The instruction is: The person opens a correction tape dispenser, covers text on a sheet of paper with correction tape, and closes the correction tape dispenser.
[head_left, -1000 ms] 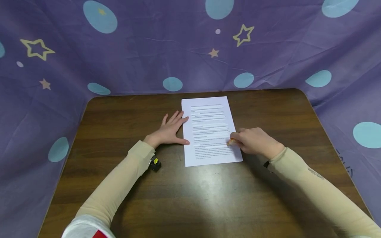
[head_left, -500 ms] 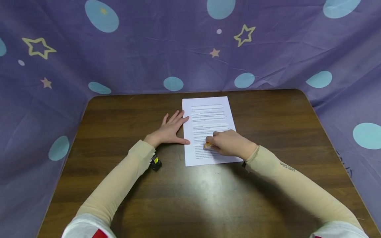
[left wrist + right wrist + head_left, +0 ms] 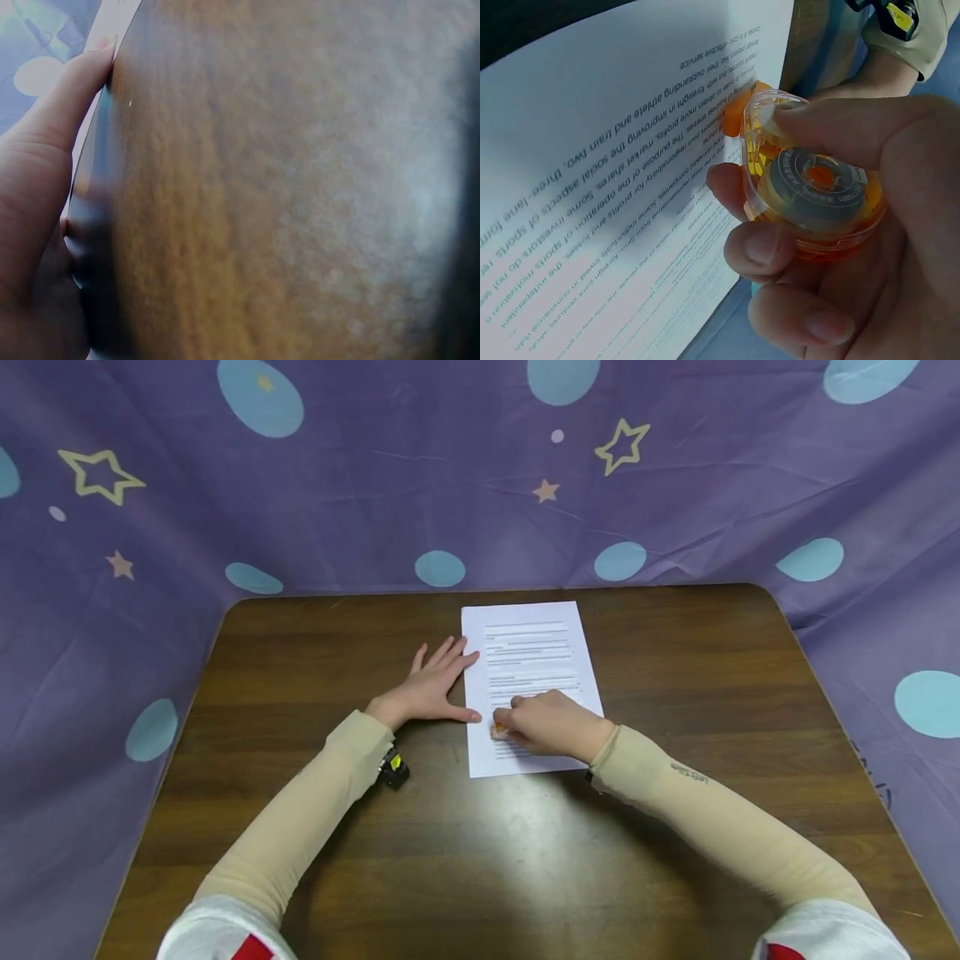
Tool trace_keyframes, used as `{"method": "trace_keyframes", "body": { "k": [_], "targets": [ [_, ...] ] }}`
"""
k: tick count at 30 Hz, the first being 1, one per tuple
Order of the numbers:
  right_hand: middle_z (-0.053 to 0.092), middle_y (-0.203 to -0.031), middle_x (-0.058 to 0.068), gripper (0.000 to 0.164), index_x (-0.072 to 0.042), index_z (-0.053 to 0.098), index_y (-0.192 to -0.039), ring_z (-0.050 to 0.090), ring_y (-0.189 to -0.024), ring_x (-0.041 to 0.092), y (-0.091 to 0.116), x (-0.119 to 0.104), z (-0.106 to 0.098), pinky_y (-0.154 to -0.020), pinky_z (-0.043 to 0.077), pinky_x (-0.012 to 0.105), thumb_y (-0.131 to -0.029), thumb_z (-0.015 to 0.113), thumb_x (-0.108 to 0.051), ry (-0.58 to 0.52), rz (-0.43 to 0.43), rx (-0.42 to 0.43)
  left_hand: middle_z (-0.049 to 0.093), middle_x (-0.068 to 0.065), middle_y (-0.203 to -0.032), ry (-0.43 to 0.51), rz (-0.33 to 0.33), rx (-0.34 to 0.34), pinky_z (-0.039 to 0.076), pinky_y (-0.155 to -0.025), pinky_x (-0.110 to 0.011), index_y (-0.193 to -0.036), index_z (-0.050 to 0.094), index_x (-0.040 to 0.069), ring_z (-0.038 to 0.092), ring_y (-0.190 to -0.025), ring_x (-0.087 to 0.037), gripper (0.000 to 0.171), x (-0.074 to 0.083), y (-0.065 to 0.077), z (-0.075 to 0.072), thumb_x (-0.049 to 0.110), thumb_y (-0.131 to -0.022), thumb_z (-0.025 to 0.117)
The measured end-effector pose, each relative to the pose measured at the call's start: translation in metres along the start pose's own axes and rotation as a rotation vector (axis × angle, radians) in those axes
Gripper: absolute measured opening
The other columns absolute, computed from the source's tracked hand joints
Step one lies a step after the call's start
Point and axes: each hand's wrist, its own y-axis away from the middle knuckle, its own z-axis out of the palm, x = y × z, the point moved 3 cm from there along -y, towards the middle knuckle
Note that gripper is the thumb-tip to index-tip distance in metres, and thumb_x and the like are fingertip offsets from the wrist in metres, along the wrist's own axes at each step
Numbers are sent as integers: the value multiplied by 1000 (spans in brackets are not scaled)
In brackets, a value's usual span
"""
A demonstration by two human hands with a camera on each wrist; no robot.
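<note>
A printed sheet of paper lies on the wooden table, several of its lines covered by white strips. My right hand grips an orange, see-through correction tape, thumb on one side and fingers curled on the other. In the right wrist view its orange tip meets the sheet close to the ends of text lines. My left hand is spread flat at the sheet's left edge, thumb and fingertips on the margin. The left wrist view shows its thumb along the paper's edge.
The brown wooden table runs around the sheet on all sides. A purple curtain with stars and blue spots hangs behind it and at both sides. A small black wrist device sits under the left cuff.
My right hand has slid leftward across the sheet with the correction tape, from the right margin to near the left margin. The left hand has stayed at the paper's edge.
</note>
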Motion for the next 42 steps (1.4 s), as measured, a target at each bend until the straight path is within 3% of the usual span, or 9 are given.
{"method": "trace_keyframes", "body": {
  "k": [6,13,29,42],
  "targets": [
    [66,-80,7,8,-14,71,-104,62,-64,20,0,-4,-1,-57,54,43,-96,73,-15,30,17,0,-3,-12,-175,-16,-2,6,-11,-122,-63,-168,19,15,-7,-161,-31,117,4,2,-4,66,-82,78],
    [66,-80,9,9,-14,72,-104,63,-62,22,0,-8,0,-56,55,44,-95,71,-12,85,40,8,-3,-12,-176,-8,14,22,-12,-122,-62,-168,20,15,-8,-161,-31,119,0,0,-1,72,-80,76],
    [61,-74,5,8,-15,71,-98,53,-57,18,14,-1,0,-51,51,42,-94,71,-8,59,68,27,-4,-11,-176,2,1,-2,-13,-122,-61,-169,18,15,-10,-161,-30,117,4,3,-2,69,-82,77],
    [61,-73,4,10,-17,71,-96,54,-58,18,30,11,-1,-49,49,40,-92,74,-9,75,95,36,-4,-11,-176,-11,-9,-10,-11,-122,-63,-169,18,16,-8,-161,-30,117,6,2,-4,67,-82,78]
  ]
}}
